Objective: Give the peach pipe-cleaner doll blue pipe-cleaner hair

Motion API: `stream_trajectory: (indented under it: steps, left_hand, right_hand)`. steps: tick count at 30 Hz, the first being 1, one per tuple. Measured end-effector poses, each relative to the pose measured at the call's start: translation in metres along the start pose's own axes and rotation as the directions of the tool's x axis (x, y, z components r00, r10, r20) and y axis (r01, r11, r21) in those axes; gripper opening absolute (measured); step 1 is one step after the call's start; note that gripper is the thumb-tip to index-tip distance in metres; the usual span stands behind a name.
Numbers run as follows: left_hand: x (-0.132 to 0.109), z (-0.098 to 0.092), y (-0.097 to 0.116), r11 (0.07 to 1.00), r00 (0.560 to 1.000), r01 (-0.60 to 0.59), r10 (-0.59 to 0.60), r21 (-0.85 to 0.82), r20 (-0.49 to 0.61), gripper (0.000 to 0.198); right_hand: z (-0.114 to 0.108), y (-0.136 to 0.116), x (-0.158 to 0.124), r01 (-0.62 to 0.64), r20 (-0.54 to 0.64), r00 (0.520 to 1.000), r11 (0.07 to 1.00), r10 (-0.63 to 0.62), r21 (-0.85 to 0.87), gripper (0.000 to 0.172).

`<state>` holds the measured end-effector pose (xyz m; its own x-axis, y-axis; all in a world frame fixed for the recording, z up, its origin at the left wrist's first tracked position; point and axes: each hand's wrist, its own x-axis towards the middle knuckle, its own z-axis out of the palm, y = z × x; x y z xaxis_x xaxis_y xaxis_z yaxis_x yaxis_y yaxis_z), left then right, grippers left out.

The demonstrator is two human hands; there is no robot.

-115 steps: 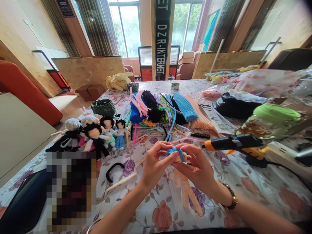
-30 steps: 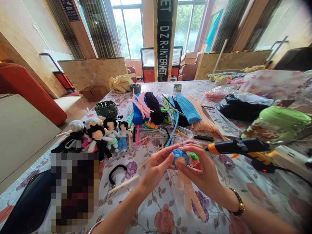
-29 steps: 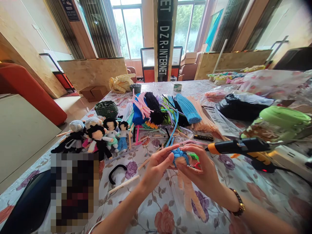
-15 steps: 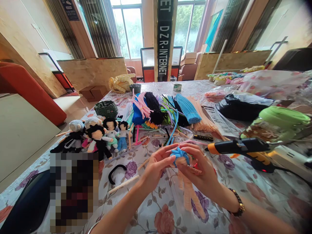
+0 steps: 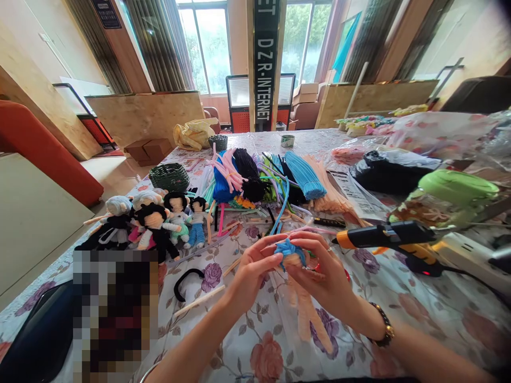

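Note:
A doll of peach pipe cleaners with blue hair is between my two hands, head up, its legs hanging toward me over the flowered cloth. My left hand grips the head from the left, thumb and fingers on the blue hair. From the right, my right hand closes round the head and upper body, fingertips on top of the hair. My palm hides part of the body. Behind the hands lie bundled pipe cleaners in light blue, black and peach.
Several finished dolls sit at the left near a dark green basket. To the right lies a black and orange glue gun, beside a green-lidded jar. A curved black pipe cleaner and a pale stick lie left of my hands.
My fingers have shifted slightly over the blue hair, with my right fingertips now lying further across its top. Both hands still hold the doll. The whole view has moved a little.

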<state>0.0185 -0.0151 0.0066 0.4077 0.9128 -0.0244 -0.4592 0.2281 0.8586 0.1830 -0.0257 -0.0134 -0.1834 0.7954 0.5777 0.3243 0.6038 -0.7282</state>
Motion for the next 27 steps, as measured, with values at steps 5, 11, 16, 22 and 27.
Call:
stream_trajectory:
  steps: [5, 11, 16, 22, 27]
  left_hand:
    - [0.0, 0.0001, -0.0006, 1.0, 1.0, -0.007, 0.007, 0.027, -0.012, 0.029]
    - [0.0, -0.0013, -0.0008, 0.999, 0.999, -0.011, 0.013, 0.048, -0.031, 0.032]
    - [-0.0002, -0.0009, 0.0002, 0.998, 0.999, -0.022, 0.024, 0.06, -0.028, 0.03]
    - [-0.0015, 0.0012, 0.0031, 0.999, 1.0, -0.012, 0.013, 0.048, -0.022, 0.028]
    - [-0.0012, 0.0005, 0.0026, 0.999, 0.999, -0.016, 0.017, 0.049, -0.027, 0.034]
  right_hand:
    - [0.002, -0.0005, -0.0018, -0.027, -0.013, 1.0, 1.0, 0.027, 0.016, 0.037]
    - [0.002, 0.0015, -0.0004, -0.032, -0.02, 0.999, 0.999, 0.031, -0.014, 0.031]
    - [0.0008, 0.0003, 0.0029, -0.007, -0.01, 1.0, 1.0, 0.007, -0.02, 0.028]
    - [0.0016, 0.0007, 0.0014, -0.044, -0.015, 0.999, 0.998, 0.044, 0.036, 0.031]
    - [0.0008, 0.0004, 0.0023, -0.036, -0.003, 0.999, 0.999, 0.036, 0.011, 0.026]
